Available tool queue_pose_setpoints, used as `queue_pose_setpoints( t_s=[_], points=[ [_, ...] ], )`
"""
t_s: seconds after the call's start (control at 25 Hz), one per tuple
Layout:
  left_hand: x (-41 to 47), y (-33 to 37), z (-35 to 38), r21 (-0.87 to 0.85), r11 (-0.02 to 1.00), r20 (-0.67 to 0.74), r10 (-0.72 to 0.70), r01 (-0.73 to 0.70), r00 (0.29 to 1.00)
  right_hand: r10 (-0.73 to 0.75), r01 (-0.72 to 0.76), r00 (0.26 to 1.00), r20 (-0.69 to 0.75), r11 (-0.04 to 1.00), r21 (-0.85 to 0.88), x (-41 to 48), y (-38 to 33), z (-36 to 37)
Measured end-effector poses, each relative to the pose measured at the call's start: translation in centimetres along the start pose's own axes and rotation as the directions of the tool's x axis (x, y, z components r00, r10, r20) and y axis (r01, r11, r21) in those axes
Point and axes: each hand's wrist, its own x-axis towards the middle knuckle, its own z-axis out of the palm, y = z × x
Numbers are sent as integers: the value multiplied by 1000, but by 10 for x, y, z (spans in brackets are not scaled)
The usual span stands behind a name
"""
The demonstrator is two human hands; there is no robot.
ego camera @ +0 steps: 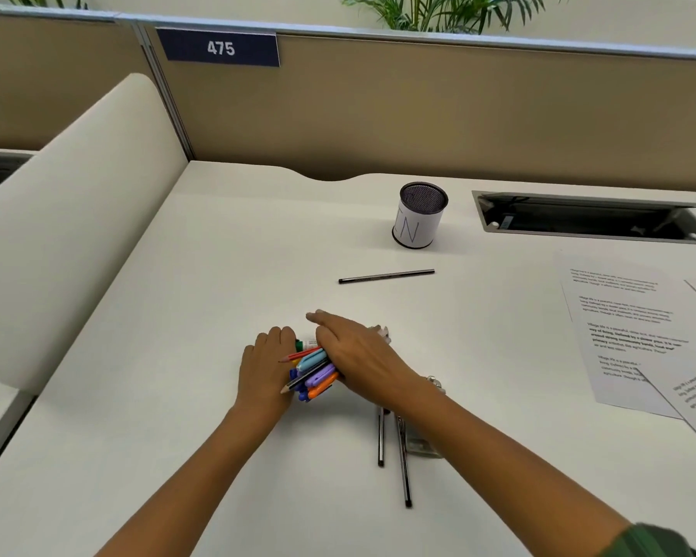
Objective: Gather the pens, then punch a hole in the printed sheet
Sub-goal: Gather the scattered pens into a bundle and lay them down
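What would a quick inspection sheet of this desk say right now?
Surface: white desk, mostly bare.
Job's things: bundle of coloured pens pressed between both hands; black pen lying alone; two black pens near the right forearm; mesh cup upright; printed sheets at right. Hole punch: nothing seen.
Clutter: clear object under the right forearm, unclear.
Hands: left hand and right hand cupping the bundle.
Cables: some in the open desk hatch.
Surroundings: partition sign 475, plants.
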Motion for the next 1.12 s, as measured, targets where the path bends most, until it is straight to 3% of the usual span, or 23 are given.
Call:
queue_pose_setpoints(
  t_s=[0.16,0.28,0.4,0.48,0.56,0.64,0.72,0.88,1.04,1.12],
  points=[
    [-11,-1,-14,-270,962,-18,39,-43,999,26,-26,999,30,999,-28,3,5,2],
    [-7,3,-28,-358,930,-36,70,-78,997,39,-38,999,-22,998,41,5,8,0],
    [-6,2,-45,-495,849,-252,64,-186,966,160,-137,983,-94,967,216,2,9,0],
    [-9,-1,-50,-633,735,-404,-45,-244,914,334,-239,929,-157,869,434,1,3,-3],
    [-13,-1,-45,-712,665,-429,-161,-223,889,540,-208,807,-239,639,741,1,-6,-2],
    [-17,-2,-31,-736,660,-376,-217,-148,901,716,-110,654,-244,409,906,1,-14,1],
    [-21,-3,-17,-741,666,-316,-236,-84,919,796,-104,573,-196,307,946,0,-17,6],
    [-28,-5,0,-730,683,-296,-286,-23,911,838,-171,523,-152,278,945,-4,-21,20],
    [-35,4,8,-700,714,-276,-300,23,913,797,-117,583,-160,277,954,-7,-25,26],
    [-40,14,11,-667,745,-269,-279,31,922,829,-132,534,-166,276,952,-5,-23,22]
  ],
)
